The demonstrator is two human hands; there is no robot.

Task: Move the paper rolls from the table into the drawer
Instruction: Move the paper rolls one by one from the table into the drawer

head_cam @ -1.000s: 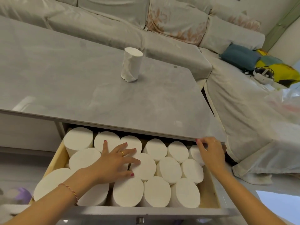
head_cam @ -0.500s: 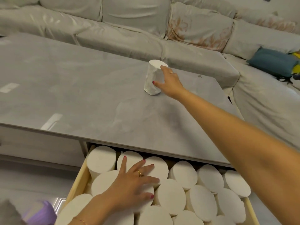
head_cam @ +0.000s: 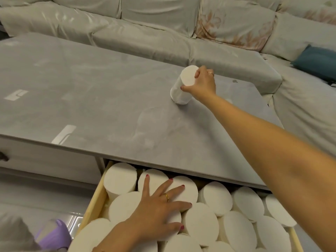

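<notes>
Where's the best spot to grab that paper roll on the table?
Around its round side near the top, coming from the right, as the right hand does. The paper roll is tilted, its base on the table, so its curved side suits wrapped fingers.

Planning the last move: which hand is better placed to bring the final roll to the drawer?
Right. The right hand already grips the tilted roll on the table; the left hand lies flat on rolls in the drawer.

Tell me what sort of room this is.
Most likely a home living room: a covered corner sofa with cushions wraps around a low grey coffee table with a storage drawer.
</notes>
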